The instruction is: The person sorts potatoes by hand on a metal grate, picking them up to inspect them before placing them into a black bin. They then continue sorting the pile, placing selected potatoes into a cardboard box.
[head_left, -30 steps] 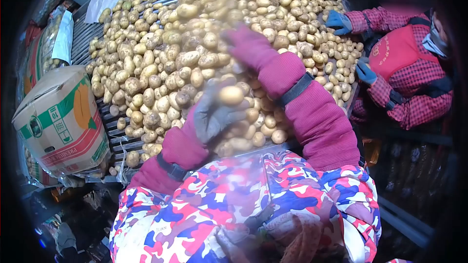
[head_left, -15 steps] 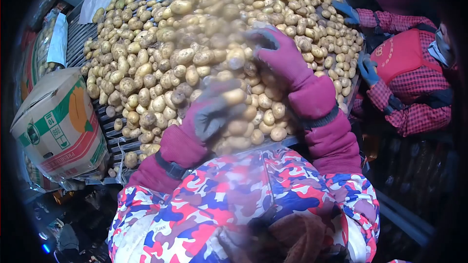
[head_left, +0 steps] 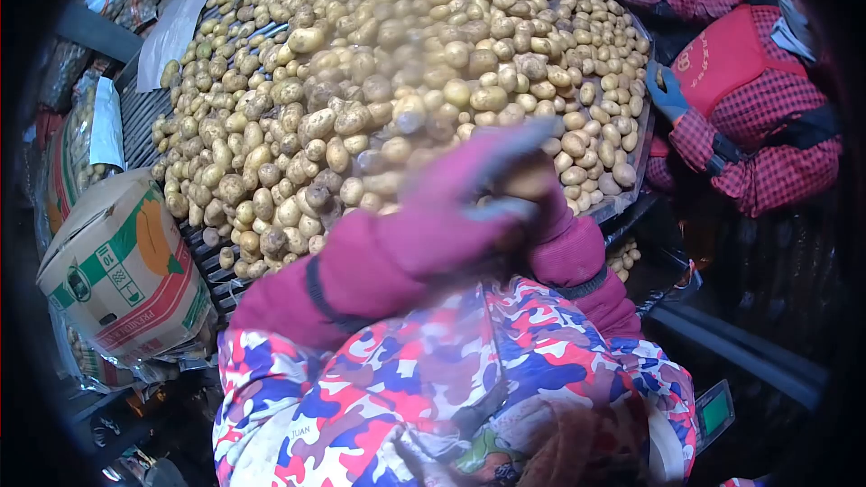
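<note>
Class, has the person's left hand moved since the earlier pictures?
Yes: the left hand has moved rightward in the view, farther from the printed carton.

Beyond the left-hand fingers (head_left: 534, 133), potatoes (head_left: 316, 123) are lying heaped on a slatted table (head_left: 144, 113). Well left of the fingers, a cardboard box (head_left: 126, 261) is resting beside the table. To their right, at the table's edge, a co-worker (head_left: 735, 77) is facing the potatoes.

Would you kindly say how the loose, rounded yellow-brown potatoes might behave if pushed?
The rounded yellow-brown potatoes would probably roll, being loose and curved. Pushing one may shift its neighbours, since many lie touching. They are likely firm, as their outlines show no sagging.
</note>
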Motion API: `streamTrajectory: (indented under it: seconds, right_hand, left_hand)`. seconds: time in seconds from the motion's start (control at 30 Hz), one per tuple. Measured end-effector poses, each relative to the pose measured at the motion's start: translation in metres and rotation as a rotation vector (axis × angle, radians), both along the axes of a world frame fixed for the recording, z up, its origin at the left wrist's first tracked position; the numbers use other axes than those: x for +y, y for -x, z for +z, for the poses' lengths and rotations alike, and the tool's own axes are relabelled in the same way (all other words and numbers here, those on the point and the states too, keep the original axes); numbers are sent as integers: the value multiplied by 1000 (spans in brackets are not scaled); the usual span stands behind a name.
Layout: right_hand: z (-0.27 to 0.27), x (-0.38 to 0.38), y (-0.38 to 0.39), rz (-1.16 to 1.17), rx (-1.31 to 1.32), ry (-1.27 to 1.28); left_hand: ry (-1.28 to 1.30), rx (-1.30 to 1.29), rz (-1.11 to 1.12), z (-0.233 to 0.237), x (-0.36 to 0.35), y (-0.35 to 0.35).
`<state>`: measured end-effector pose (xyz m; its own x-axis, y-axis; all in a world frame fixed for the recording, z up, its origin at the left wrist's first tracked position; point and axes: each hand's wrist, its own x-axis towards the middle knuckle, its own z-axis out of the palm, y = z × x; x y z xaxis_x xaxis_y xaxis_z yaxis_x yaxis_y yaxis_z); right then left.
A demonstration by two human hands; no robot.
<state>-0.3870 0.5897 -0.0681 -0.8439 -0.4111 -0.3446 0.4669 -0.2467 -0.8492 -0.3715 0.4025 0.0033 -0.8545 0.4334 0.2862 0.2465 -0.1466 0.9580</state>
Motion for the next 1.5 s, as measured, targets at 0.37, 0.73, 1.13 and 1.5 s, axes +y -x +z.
streamTrajectory:
  seconds: [0.37, 0.73, 1.13, 1.5]
  right_hand:
    - [-12, 12, -20, -444, 238, -45]
    - [31, -61, 64, 189, 1092, -937]
    - [60, -90, 67, 510, 301, -285]
    - [-21, -88, -8, 417, 1167, -913]
  left_hand:
    - [-23, -392, 240, -5, 12, -10]
    - [-492, -792, 163, -59, -90, -86]
    - [-983, -869, 101, -58, -101, -83]
    - [-535, -618, 333, -48, -112, -95]
